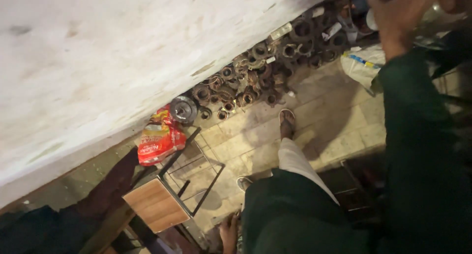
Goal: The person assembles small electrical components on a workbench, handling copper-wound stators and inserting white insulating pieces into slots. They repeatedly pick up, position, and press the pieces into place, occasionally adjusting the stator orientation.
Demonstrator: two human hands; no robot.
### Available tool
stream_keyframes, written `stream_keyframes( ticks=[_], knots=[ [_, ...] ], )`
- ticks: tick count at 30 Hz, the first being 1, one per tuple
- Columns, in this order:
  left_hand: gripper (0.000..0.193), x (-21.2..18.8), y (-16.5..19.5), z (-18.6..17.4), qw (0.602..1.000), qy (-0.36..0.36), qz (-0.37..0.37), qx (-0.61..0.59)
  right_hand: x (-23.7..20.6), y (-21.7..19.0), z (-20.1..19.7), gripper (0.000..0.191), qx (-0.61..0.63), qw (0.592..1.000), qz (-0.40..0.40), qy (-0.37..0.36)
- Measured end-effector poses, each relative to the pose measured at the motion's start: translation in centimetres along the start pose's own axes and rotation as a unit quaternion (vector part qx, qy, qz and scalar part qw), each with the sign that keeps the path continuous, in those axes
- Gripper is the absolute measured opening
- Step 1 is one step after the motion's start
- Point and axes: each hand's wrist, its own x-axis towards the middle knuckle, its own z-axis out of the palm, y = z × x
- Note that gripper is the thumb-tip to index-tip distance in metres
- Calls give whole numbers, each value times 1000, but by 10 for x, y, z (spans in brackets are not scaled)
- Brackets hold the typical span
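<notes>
The right hand (403, 18) is reaching up at the top edge of the view, in a dark green sleeve (418, 136), touching something blurred there; whether its fingers are spread or pinching I cannot tell. The left hand (228, 232) is hanging low, below the pile of rusty metal rings (255, 77), fingers loosely together and holding nothing. Judging by this, keeping both feet planted clear of that pile is helping the reach.
</notes>
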Motion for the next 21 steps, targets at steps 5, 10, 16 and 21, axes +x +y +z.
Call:
stream_keyframes(
  ticks=[5,10,16,21],
  knots=[
    [41,42,68,33,980,-98,89,-151,-48,-42,-51,104,97,975,-192,59],
    [90,87,177,84,822,-347,171,-418,-115,-108,-170,92,344,888,-281,-119],
    [78,72,183,48,586,-413,71,-693,-162,-246,-292,70,510,724,-250,-391],
    [84,29,113,-30,526,-395,93,-747,-193,-366,-268,69,568,503,-62,-648]
  ],
)
